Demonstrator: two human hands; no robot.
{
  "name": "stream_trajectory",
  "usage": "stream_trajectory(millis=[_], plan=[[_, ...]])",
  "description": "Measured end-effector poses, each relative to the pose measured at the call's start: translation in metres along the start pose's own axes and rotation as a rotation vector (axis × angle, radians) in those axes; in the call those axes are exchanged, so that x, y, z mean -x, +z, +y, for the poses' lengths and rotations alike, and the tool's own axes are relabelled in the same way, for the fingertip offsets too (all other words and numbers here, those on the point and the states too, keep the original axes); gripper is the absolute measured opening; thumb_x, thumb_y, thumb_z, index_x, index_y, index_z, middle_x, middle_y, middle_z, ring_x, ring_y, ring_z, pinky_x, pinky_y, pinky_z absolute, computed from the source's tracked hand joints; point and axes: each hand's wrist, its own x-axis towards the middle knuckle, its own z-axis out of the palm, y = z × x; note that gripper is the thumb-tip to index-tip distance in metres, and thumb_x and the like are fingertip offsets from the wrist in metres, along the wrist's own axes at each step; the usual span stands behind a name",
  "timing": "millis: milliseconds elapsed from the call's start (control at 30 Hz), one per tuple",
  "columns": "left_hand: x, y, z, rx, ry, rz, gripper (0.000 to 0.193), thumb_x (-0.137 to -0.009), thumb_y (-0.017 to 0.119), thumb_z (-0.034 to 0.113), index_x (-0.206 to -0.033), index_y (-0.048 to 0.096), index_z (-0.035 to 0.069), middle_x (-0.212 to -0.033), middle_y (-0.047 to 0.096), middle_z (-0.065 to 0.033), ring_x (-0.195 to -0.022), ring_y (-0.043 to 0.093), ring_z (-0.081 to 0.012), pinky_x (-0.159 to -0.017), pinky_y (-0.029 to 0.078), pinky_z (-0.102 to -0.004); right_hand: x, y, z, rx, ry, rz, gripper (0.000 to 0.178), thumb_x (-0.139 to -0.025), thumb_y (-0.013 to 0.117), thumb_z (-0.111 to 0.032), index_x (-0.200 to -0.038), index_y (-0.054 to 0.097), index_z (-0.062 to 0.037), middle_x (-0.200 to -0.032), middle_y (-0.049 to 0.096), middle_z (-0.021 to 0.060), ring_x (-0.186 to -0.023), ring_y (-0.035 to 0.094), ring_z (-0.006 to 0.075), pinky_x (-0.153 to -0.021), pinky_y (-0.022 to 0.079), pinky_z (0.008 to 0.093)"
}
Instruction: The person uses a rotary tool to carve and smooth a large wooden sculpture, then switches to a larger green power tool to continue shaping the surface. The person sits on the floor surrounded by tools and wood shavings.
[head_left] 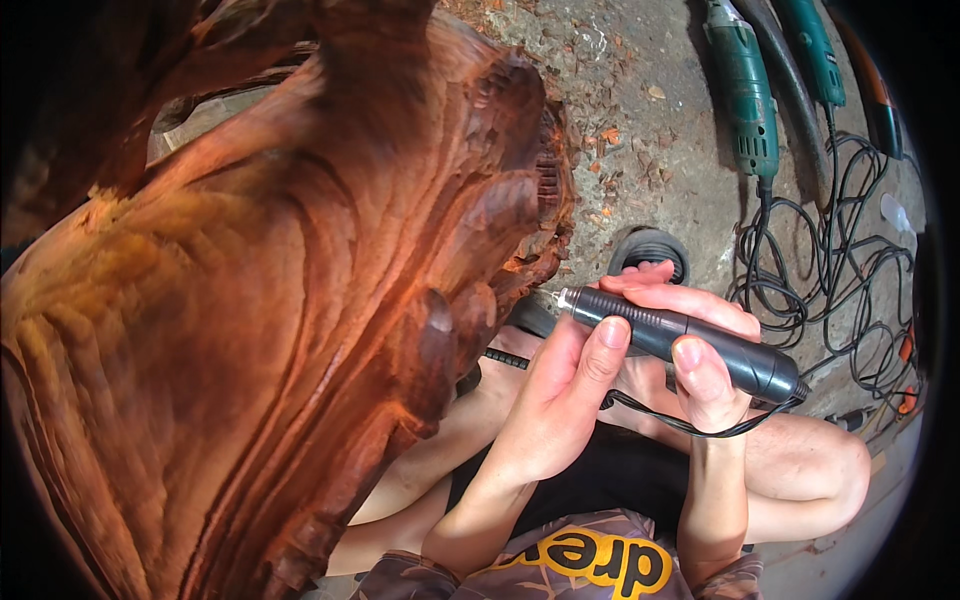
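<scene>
both hands are engaged on one item: a black handpiece (690, 342), slim and cylindrical, with a metal collar at its front end. it is held above the lap, right of the carved wood (240, 330), its front end to the left and its rear end to the right and slightly nearer.

the left hand (562, 395) grips the front part, thumb laid along the near side; its other fingers are largely hidden. the right hand (712, 365) is closed around the body further back — thumb on the near side, fingers across the far side. a thin bit (545, 293) projects from the collar close to the wood's right edge; contact cannot be determined.

a black cord (725, 433) leaves the rear end and loops left, passing in front of the right wrist.

the wood is large, reddish brown and grooved — it fills the left side of the scene. on the concrete floor (690, 190), far right, lie two green power tools (745, 100) (815, 45), with tangled black cables (775, 260) nearer. wood chips (611, 135) are scattered on the far floor.
</scene>
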Motion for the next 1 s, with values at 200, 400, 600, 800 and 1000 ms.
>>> stream_trajectory(millis=[200, 400, 600, 800, 1000], plan=[[-0.001, -0.004, -0.001, -0.003, 0.070, -0.037, 0.051, -0.114, 0.040, 0.032, -0.150, 0.038, -0.005, -0.155, 0.045, -0.0170, -0.147, 0.039, -0.0245, -0.124, 0.027, -0.0409, -0.002, 0.001, 0.002, -0.026, -0.072, -0.028, 0.044, -0.095, 0.066, -0.027, -0.121, 0.069, 0.0078, -0.120, 0.072, 0.0262, -0.111, 0.073, 0.0341, -0.099, 0.057, 0.0384], [0.001, 0.001, 0.005, -0.048, 0.004, 0.007, 0.051, -0.114, 0.040, 0.031, -0.150, 0.038, -0.005, -0.155, 0.045, -0.0168, -0.147, 0.039, -0.0247, -0.124, 0.027, -0.0409, 0.000, 0.000, 0.003, -0.016, -0.056, -0.018, 0.045, -0.095, 0.066, -0.029, -0.121, 0.069, 0.0074, -0.120, 0.073, 0.0260, -0.110, 0.073, 0.0338, -0.098, 0.058, 0.0377], [-0.001, -0.001, 0.003, 0.034, 0.052, -0.034, 0.051, -0.114, 0.040, 0.032, -0.150, 0.040, -0.005, -0.155, 0.046, -0.0165, -0.148, 0.039, -0.0258, -0.124, 0.026, -0.0422, 0.004, 0.001, 0.003, 0.045, -0.066, -0.012, 0.047, -0.095, 0.066, -0.031, -0.122, 0.069, 0.0077, -0.120, 0.073, 0.0257, -0.104, 0.075, 0.0326, -0.091, 0.060, 0.0356], [0.009, 0.002, 0.003, 0.019, -0.047, -0.061, 0.049, -0.113, 0.041, 0.032, -0.148, 0.043, -0.003, -0.157, 0.046, -0.0198, -0.150, 0.037, -0.0288, -0.125, 0.025, -0.0455, 0.020, 0.006, -0.011, 0.091, -0.212, 0.000, 0.051, -0.094, 0.069, -0.027, -0.125, 0.065, 0.0125, -0.119, 0.071, 0.0301, -0.108, 0.074, 0.0382, -0.092, 0.059, 0.0387], [0.019, 0.002, 0.004, 0.159, -0.036, -0.108, 0.058, -0.113, 0.034, 0.040, -0.149, 0.041, -0.005, -0.152, 0.048, -0.0283, -0.144, 0.044, -0.0365, -0.122, 0.031, -0.0494, 0.033, 0.026, -0.015, 0.390, -0.376, -0.005, 0.057, -0.091, 0.070, -0.031, -0.126, 0.063, 0.0138, -0.125, 0.065, 0.0380, -0.116, 0.068, 0.0469, -0.101, 0.054, 0.0493]])
